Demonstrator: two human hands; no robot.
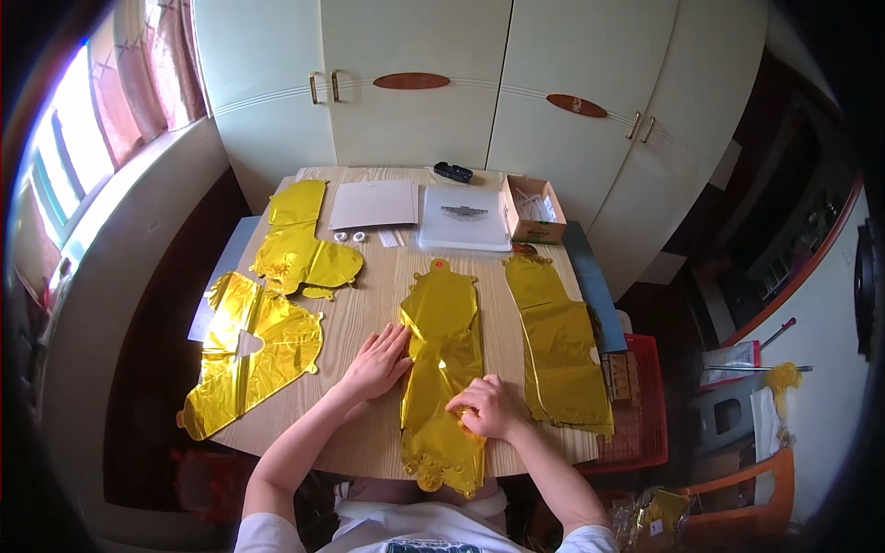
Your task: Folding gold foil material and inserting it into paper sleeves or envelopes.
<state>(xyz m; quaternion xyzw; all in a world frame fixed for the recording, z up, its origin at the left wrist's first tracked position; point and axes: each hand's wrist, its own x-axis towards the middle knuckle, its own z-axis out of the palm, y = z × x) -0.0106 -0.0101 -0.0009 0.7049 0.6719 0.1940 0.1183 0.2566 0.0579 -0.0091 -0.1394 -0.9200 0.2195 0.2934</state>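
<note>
A flat gold foil balloon [442,313] lies lengthwise on the wooden table in front of me, its near end reaching past the front edge. My left hand [376,362] rests flat beside it, fingers stretched out and fingertips at the balloon's left edge. Over the balloon's lower right part, my right hand [486,406] has its fingers curled against the foil, seemingly pinching it; the fingertips are partly hidden. Another flat gold balloon [558,350] lies to the right. On the left are a gold balloon with a central hole [277,355] and a boot-shaped one [300,244].
Along the table's [359,419] back are grey-white sheets [373,203], a clear plastic pouch [461,217], an open cardboard box [535,217] and a black object [453,171]. Two white rolls [348,237] and white strips [392,238] lie nearby. A red crate [645,405] and wooden chair [770,493] stand right.
</note>
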